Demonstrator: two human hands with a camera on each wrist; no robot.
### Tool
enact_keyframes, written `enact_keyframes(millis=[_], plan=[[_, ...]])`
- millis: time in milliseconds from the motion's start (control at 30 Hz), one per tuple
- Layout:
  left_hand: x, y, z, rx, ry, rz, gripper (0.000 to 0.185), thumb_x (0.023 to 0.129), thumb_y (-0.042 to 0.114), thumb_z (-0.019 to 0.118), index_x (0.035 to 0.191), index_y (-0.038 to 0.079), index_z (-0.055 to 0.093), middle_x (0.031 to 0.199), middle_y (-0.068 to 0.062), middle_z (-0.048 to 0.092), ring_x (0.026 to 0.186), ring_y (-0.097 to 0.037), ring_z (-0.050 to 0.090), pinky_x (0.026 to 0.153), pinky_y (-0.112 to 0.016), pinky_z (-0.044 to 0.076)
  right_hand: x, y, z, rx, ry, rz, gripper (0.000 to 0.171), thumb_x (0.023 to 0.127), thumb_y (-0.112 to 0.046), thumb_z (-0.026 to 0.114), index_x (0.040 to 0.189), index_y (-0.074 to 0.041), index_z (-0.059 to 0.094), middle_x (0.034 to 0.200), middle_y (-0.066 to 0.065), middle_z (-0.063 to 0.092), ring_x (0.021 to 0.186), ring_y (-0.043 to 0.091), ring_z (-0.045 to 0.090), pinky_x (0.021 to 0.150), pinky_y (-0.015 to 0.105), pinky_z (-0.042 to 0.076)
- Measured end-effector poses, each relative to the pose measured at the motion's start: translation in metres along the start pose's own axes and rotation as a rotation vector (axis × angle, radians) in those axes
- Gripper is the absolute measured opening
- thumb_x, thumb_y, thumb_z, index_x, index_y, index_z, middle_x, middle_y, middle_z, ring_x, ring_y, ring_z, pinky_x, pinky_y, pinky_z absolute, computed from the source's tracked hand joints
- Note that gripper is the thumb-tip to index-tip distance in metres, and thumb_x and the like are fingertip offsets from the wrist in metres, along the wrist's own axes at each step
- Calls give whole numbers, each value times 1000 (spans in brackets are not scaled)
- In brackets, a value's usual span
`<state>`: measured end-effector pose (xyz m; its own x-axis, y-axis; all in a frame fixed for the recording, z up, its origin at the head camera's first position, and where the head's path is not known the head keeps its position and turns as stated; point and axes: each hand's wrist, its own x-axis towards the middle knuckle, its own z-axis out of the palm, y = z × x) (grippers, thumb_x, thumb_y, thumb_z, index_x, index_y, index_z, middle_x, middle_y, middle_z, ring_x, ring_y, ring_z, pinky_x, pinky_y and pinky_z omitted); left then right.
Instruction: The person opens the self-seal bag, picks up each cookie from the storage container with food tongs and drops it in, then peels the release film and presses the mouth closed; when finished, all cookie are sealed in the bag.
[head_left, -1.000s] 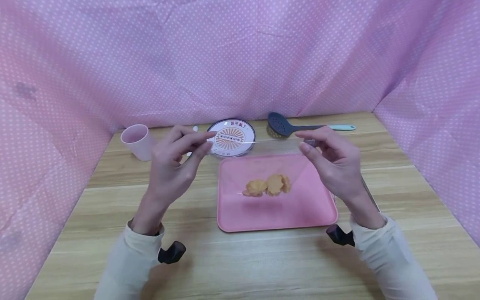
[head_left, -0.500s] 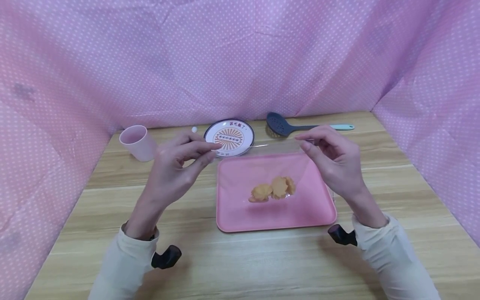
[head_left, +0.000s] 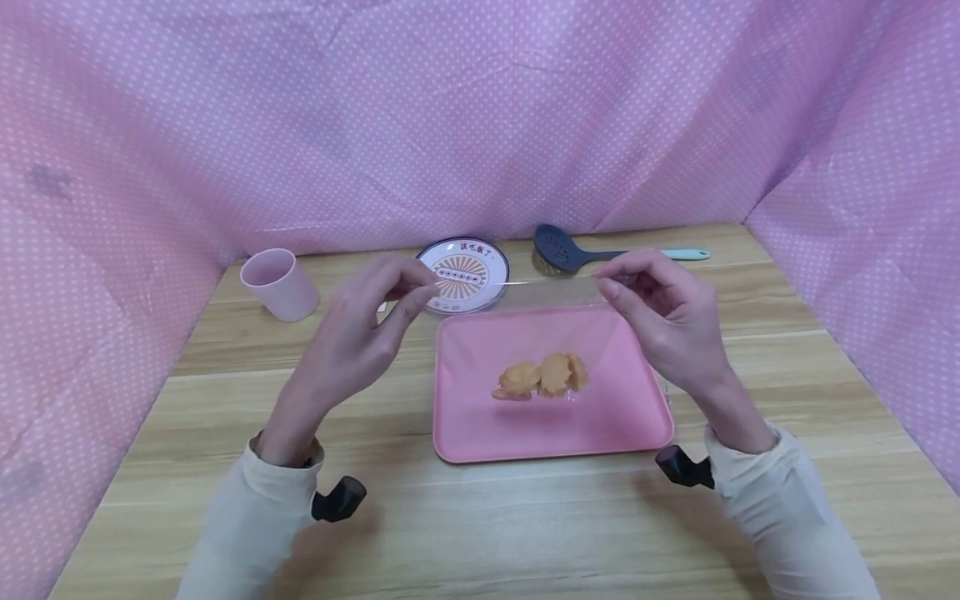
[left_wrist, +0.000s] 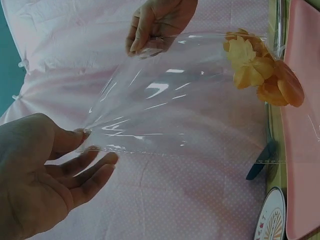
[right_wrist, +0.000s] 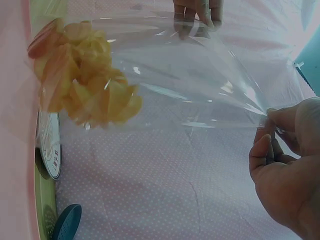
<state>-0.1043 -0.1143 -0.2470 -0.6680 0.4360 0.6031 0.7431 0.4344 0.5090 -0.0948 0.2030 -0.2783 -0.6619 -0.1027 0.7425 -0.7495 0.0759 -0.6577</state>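
A clear plastic bag point(head_left: 540, 329) hangs stretched between my two hands above the pink tray point(head_left: 555, 437). Several orange snack pieces point(head_left: 542, 377) sit at the bottom of the bag. My left hand point(head_left: 408, 296) pinches the bag's top left corner between thumb and fingers. At the top right corner my right hand point(head_left: 611, 287) pinches the bag. The left wrist view shows the left hand point(left_wrist: 75, 150) on the bag point(left_wrist: 185, 115), with the snack pieces point(left_wrist: 260, 70) in it. The right wrist view shows the right hand point(right_wrist: 270, 135) pinching the bag point(right_wrist: 190, 90) that holds the snack pieces point(right_wrist: 85, 85).
A pink cup point(head_left: 276, 283) stands at the back left of the wooden table point(head_left: 480, 533). A round printed plate point(head_left: 465, 265) and a dark slotted spoon point(head_left: 562, 248) lie behind the tray. Pink dotted cloth walls enclose the table on three sides.
Both hands keep pinching the bag's corners. The bag and its snack pieces have swayed slightly to the right, and the left hand has shifted a little.
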Motion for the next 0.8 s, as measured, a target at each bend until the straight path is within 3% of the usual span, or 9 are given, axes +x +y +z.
enact_keyframes(millis=[133, 267, 500, 667, 800], plan=[[1, 1, 2, -114, 2, -60, 8, 97, -9, 65, 104, -4, 64, 88, -5, 72, 81, -14, 69, 81, -24, 56, 0, 2, 0, 1, 1, 22, 9, 93, 17, 64, 102, 19, 63, 95, 9, 70, 76, 12, 59, 66, 18, 47], [3, 4, 4, -161, 42, -7, 12, 96, -13, 64, 107, -9, 64, 89, -10, 73, 79, -17, 70, 81, -28, 58, 0, 6, -3, -20, -14, 69, 16, 96, 8, 66, 103, 21, 60, 93, 11, 67, 79, 13, 59, 68, 18, 48], [13, 7, 5, -95, 83, 108, 12, 96, -10, 66, 107, -7, 68, 88, -9, 73, 79, -15, 69, 81, -26, 56, 0, 10, -6, -61, -84, 177, 19, 92, 21, 59, 110, 17, 63, 95, 14, 65, 81, 17, 55, 67, 19, 46], [23, 9, 3, -40, 80, 193, 10, 97, -9, 65, 106, -6, 69, 84, -8, 71, 76, -12, 67, 77, -23, 55, 1, 10, -7, -181, -170, 210, 25, 95, 13, 63, 118, 4, 70, 92, 7, 61, 82, 17, 55, 66, 22, 44], [26, 10, 2, -3, 74, 230, 10, 97, -8, 66, 106, -5, 70, 80, -7, 69, 75, -12, 65, 73, -20, 51, 4, 11, -4, -277, -199, 206, 24, 96, 6, 68, 119, 0, 71, 94, 5, 60, 86, 16, 55, 73, 24, 44]])
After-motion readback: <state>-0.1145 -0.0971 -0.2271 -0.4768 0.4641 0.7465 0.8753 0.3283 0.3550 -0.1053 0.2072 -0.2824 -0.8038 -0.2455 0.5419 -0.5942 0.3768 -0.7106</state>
